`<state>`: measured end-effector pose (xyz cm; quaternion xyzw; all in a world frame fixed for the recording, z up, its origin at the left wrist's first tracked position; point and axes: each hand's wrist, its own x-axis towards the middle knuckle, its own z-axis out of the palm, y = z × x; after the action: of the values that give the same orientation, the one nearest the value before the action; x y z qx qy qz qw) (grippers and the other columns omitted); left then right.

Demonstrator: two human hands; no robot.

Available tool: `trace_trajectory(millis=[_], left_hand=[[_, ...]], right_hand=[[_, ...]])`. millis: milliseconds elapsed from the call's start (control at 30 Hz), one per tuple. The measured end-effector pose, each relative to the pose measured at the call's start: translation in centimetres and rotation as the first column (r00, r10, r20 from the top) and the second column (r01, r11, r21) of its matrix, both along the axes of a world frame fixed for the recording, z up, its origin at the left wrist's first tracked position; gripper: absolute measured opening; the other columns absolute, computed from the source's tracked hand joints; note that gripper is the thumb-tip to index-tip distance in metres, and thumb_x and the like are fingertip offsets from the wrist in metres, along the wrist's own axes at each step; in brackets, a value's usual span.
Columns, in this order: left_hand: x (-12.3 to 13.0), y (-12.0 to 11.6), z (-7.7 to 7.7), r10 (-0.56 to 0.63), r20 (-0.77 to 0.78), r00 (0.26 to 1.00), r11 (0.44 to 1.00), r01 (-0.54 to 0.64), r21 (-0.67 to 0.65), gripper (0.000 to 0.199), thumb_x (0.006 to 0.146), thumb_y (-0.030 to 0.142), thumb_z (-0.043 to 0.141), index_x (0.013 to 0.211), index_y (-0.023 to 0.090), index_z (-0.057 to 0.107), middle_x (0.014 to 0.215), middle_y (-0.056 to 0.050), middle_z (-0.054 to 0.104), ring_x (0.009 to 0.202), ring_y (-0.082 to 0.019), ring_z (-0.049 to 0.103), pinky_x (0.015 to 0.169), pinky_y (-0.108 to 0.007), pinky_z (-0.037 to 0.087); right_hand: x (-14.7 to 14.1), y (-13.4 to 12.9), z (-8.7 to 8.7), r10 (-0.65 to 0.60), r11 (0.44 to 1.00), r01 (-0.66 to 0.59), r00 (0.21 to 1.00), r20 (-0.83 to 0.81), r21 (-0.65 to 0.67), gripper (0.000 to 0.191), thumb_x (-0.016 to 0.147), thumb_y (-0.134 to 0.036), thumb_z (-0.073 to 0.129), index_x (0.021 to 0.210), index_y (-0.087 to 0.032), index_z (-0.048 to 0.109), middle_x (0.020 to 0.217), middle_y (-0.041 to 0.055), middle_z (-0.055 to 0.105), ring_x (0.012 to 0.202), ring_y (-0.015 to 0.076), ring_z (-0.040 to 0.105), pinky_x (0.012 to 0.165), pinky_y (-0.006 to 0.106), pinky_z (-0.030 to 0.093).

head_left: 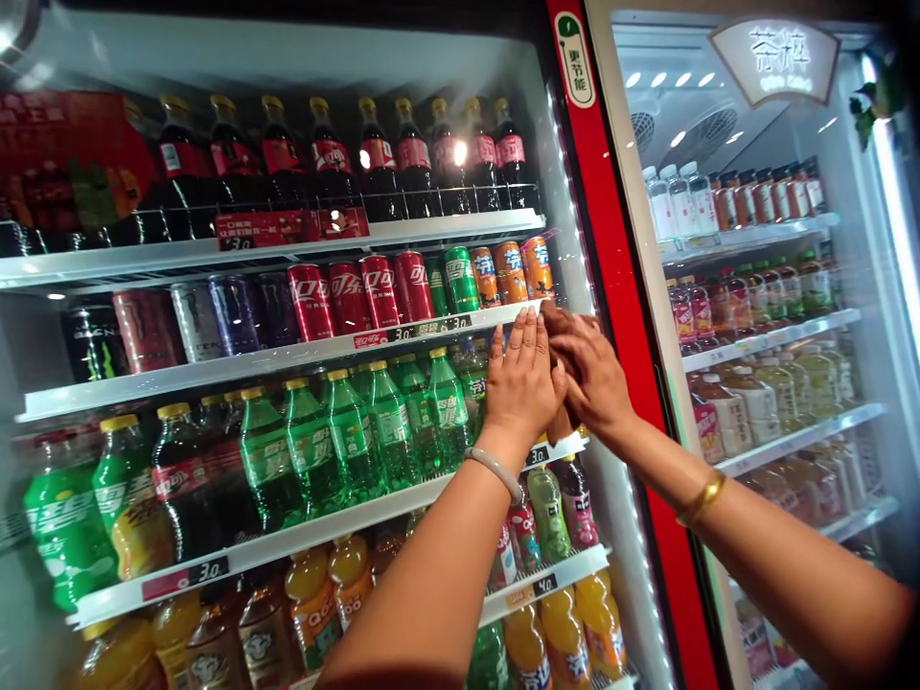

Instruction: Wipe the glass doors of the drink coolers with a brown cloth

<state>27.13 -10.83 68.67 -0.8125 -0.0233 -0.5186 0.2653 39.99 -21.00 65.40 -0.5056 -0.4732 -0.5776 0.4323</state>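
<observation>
My left hand (523,383) lies with its fingers stretched upward over the glass door (402,57) of a drinks fridge, a pale bangle on its wrist. Beside it, my right hand (590,369), with a gold bangle on the wrist, has its fingers bent around a brown cloth (561,426). Folds of the cloth show between the two hands and below them. Part of it is hidden behind my fingers. Both hands are near the door's right side, in front of the shelf edge under the orange cans (511,273).
Behind the glass stand cola bottles (332,153), red cans (380,290), green soda bottles (349,422) and orange drinks (561,632) on white shelves. A red door frame (610,182) runs down the right. Past it is a second fridge (762,364) with more bottles.
</observation>
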Motion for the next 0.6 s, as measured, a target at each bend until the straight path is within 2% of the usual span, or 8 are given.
trace_trajectory(millis=[67, 133, 233, 300, 333, 433, 533, 600], left_hand=[[0.1, 0.0, 0.0, 0.003, -0.001, 1.000, 1.000, -0.003, -0.006, 0.068, 0.109, 0.037, 0.034, 0.167, 0.003, 0.028, 0.176, -0.015, 0.029, 0.168, -0.026, 0.020, 0.140, -0.055, 0.014], [0.3, -0.1, 0.0, 0.016, -0.009, 1.000, 1.000, -0.016, -0.014, 0.067, 0.110, 0.037, 0.032, 0.167, 0.002, 0.027, 0.177, -0.015, 0.028, 0.168, -0.025, 0.021, 0.140, -0.054, 0.015], [0.7, -0.3, 0.1, 0.030, -0.012, 0.999, 0.999, -0.031, -0.032, 0.067, 0.110, 0.038, 0.032, 0.167, 0.003, 0.026, 0.177, -0.014, 0.027, 0.168, -0.024, 0.018, 0.140, -0.052, 0.015], [0.7, -0.4, 0.1, 0.025, -0.014, 1.000, 0.999, -0.025, -0.047, 0.067, 0.110, 0.038, 0.032, 0.168, 0.004, 0.025, 0.178, -0.012, 0.024, 0.168, -0.023, 0.017, 0.140, -0.052, 0.013], [0.7, -0.4, 0.2, 0.017, -0.016, 1.000, 0.998, -0.018, -0.055, 0.067, 0.111, 0.038, 0.031, 0.168, 0.004, 0.024, 0.178, -0.012, 0.023, 0.168, -0.024, 0.016, 0.140, -0.053, 0.012], [0.5, -0.4, 0.2, -0.015, -0.011, 1.000, 0.997, 0.014, -0.076, 0.068, 0.111, 0.039, 0.028, 0.168, 0.004, 0.023, 0.179, -0.012, 0.022, 0.169, -0.024, 0.015, 0.140, -0.053, 0.010], [0.5, -0.5, 0.1, -0.046, -0.004, 0.999, 0.996, 0.045, -0.083, 0.069, 0.110, 0.041, 0.028, 0.169, 0.005, 0.022, 0.178, -0.012, 0.026, 0.169, -0.024, 0.014, 0.141, -0.052, 0.009], [0.6, -0.5, 0.0, -0.055, 0.001, 0.999, 0.996, 0.054, -0.076, 0.070, 0.110, 0.043, 0.028, 0.169, 0.005, 0.023, 0.178, -0.012, 0.026, 0.169, -0.024, 0.015, 0.141, -0.051, 0.010]], right_hand=[[0.4, -0.3, -2.2, 0.002, 0.998, 0.004, 0.996, 0.092, -0.070, 0.031, 0.100, -0.032, 0.056, 0.130, -0.025, 0.061, 0.154, 0.0106, 0.057, 0.154, 0.0286, 0.045, 0.127, 0.060, 0.038], [1.5, -1.1, -2.5, -0.056, 0.994, 0.066, 0.993, 0.100, -0.090, 0.028, 0.101, -0.030, 0.055, 0.128, -0.028, 0.062, 0.153, 0.0079, 0.059, 0.152, 0.0273, 0.048, 0.131, 0.064, 0.030], [3.0, -1.5, 0.6, -0.171, 0.985, 0.173, 0.984, -0.054, 0.022, 0.038, 0.102, -0.037, 0.057, 0.139, -0.030, 0.061, 0.167, 0.0090, 0.044, 0.161, 0.0321, 0.033, 0.132, 0.071, 0.014], [3.1, -1.0, 2.5, -0.176, 0.977, 0.191, 0.973, -0.149, 0.099, 0.050, 0.101, -0.041, 0.058, 0.150, -0.030, 0.054, 0.175, 0.0106, 0.028, 0.166, 0.0362, 0.019, 0.132, 0.074, 0.013], [2.8, -0.7, 2.8, -0.157, 0.978, 0.175, 0.975, -0.156, 0.110, 0.053, 0.102, -0.041, 0.056, 0.154, -0.029, 0.051, 0.175, 0.0112, 0.027, 0.166, 0.0358, 0.018, 0.132, 0.073, 0.016], [1.7, -0.2, 0.4, -0.075, 0.996, 0.077, 0.996, -0.039, 0.053, 0.055, 0.101, -0.032, 0.053, 0.155, -0.028, 0.046, 0.167, 0.0126, 0.042, 0.160, 0.0307, 0.035, 0.131, 0.065, 0.031], [1.7, -0.9, -2.7, -0.032, 0.996, 0.040, 0.995, 0.100, -0.084, 0.055, 0.096, -0.033, 0.059, 0.150, -0.028, 0.050, 0.161, 0.0123, 0.049, 0.156, 0.0324, 0.041, 0.128, 0.064, 0.038], [2.4, -1.5, -2.2, -0.042, 0.992, 0.054, 0.994, 0.105, -0.114, 0.050, 0.094, -0.036, 0.062, 0.143, -0.028, 0.054, 0.157, 0.0123, 0.053, 0.152, 0.0332, 0.047, 0.127, 0.065, 0.038]])
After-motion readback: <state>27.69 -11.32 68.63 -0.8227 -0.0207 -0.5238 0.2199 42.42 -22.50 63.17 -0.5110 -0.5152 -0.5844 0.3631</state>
